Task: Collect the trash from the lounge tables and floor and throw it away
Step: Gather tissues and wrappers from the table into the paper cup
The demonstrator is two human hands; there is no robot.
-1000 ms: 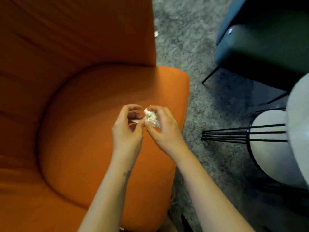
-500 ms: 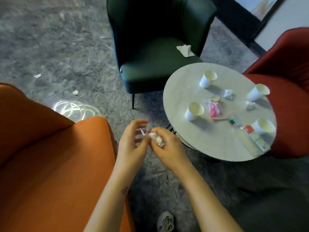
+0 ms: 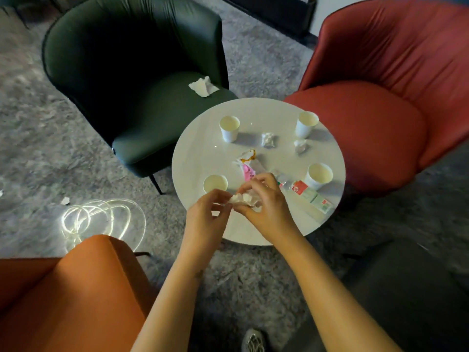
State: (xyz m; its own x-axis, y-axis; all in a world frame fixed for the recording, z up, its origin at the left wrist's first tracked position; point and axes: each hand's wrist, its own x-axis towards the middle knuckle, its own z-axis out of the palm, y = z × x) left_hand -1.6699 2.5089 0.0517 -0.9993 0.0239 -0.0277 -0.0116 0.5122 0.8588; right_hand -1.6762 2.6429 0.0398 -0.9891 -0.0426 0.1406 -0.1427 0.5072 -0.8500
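A crumpled white tissue [image 3: 243, 199] is held between both hands above the near edge of the round white table [image 3: 198, 158]. My left hand [image 3: 205, 219] pinches its left end, and my right hand [image 3: 266, 207] curls round the rest. On the table stand several white paper cups [image 3: 229, 128], two small paper wads [image 3: 268, 139], a pink wrapper [image 3: 247, 171], a clear plastic wrapper [image 3: 284, 180] and a red and green packet [image 3: 313, 196]. A white napkin [image 3: 203, 87] lies on the dark green chair's seat [image 3: 162, 123].
A red armchair [image 3: 380, 97] stands right of the table and an orange armchair [image 3: 71, 295] at the lower left. Small paper scraps [image 3: 65, 200] lie on the grey carpet at the left. A dark seat [image 3: 418, 288] is at the lower right. My shoe [image 3: 253, 341] shows at the bottom.
My view has swung from the orange armchair's seat to the round table. Both hands, still holding the tissue, now hang over the table's near edge.
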